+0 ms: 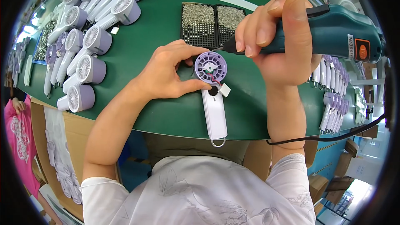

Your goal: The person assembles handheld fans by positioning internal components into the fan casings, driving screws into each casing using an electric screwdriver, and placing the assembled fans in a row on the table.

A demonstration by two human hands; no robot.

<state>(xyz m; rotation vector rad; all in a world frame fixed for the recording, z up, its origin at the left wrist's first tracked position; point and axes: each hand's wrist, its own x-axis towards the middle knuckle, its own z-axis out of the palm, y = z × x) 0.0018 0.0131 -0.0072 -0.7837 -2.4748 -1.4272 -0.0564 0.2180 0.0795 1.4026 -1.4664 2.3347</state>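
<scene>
A handheld fan (pixel 214 112) with a white handle and an opened round lilac head lies before me, its metal loop toward my body. Red wires and a small white connector (pixel 225 90) hang out beside the head. My left hand (pixel 171 71) grips the fan head between thumb and forefinger from the left. In my right hand (pixel 283 37) is a teal electric screwdriver (pixel 329 33), held sideways with its black nose pointing left. Its thin bit reaches the top rim of the fan head; whether it touches a screw is too small to tell.
Two black screw trays (pixel 198 23) full of small screws stand just beyond the fan. Several assembled fans (pixel 89 68) lie at the left, next to a blue bin of metal parts (pixel 43 43). More fan parts (pixel 333 108) lie at the right. A black cable (pixel 333 137) crosses the lower right. Another person in pink (pixel 21 137) stands far left.
</scene>
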